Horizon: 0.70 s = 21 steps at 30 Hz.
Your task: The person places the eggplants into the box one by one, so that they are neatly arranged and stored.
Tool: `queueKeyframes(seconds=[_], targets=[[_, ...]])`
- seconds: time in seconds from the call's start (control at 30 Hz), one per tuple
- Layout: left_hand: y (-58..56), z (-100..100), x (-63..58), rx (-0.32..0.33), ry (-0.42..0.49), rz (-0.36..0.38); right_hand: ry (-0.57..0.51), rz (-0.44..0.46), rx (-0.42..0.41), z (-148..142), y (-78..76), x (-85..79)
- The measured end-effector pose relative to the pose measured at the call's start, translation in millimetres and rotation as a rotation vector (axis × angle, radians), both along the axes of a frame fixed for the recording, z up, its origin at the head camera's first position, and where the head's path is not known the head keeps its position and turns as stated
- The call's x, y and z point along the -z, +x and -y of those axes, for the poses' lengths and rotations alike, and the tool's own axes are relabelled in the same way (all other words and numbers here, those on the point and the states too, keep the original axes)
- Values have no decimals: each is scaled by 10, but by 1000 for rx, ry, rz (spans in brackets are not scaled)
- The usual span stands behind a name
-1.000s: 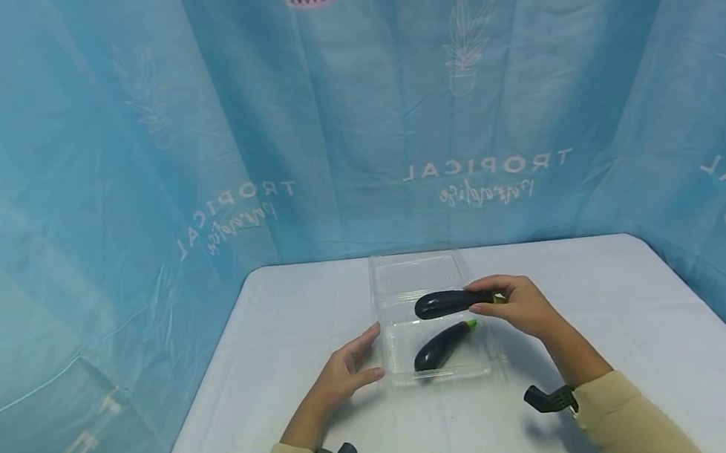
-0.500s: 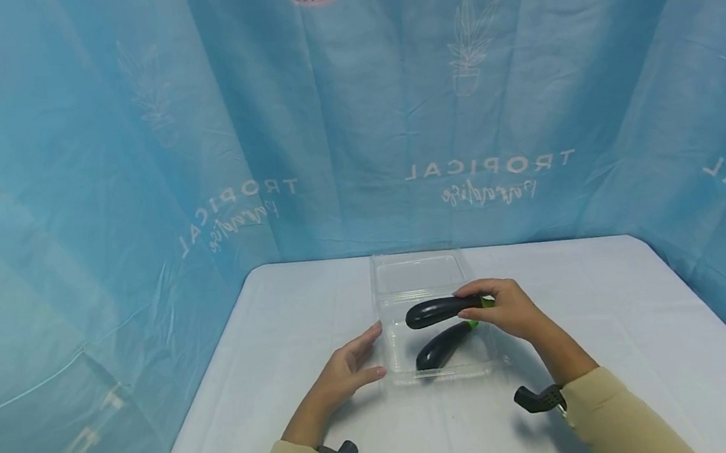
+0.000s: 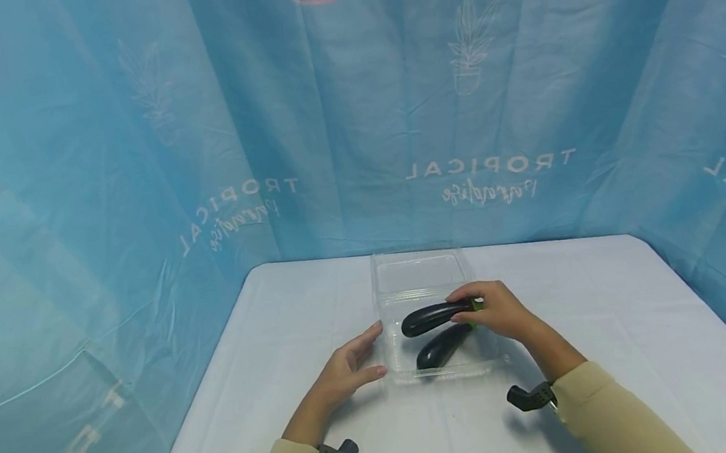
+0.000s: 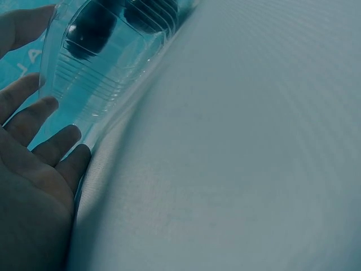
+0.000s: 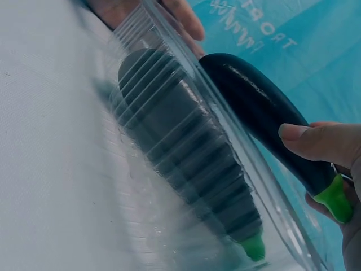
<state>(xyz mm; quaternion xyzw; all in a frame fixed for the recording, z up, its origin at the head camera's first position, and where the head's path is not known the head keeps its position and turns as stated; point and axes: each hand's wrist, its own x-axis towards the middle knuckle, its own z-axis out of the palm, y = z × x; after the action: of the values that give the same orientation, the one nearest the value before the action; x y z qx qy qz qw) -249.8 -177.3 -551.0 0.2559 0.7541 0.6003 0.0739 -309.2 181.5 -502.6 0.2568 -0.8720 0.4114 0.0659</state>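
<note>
The right hand (image 3: pixel 496 308) pinched the far eggplant (image 3: pixel 429 318), seemingly slick and firm, sensibly near its stem (image 5: pixel 336 201), the left hand (image 3: pixel 344 372) relaxed against the box (image 3: pixel 399 353).

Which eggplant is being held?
The upper eggplant in the head view: the right hand pinches it near its green end. The lower eggplant lies unheld in the clear container.

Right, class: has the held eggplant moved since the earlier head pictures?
Yes: against the clear container, the held eggplant has shifted left and lower in the head view.
</note>
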Motion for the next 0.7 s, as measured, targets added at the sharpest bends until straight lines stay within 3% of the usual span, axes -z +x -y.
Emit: queueKeyframes(seconds=[0.37,0.7], targets=[[0,5,12,13,18,7,58,40,-18,104,-32,29],[8,-5,2,1,11,1,124,8,-44,164,-21,9]])
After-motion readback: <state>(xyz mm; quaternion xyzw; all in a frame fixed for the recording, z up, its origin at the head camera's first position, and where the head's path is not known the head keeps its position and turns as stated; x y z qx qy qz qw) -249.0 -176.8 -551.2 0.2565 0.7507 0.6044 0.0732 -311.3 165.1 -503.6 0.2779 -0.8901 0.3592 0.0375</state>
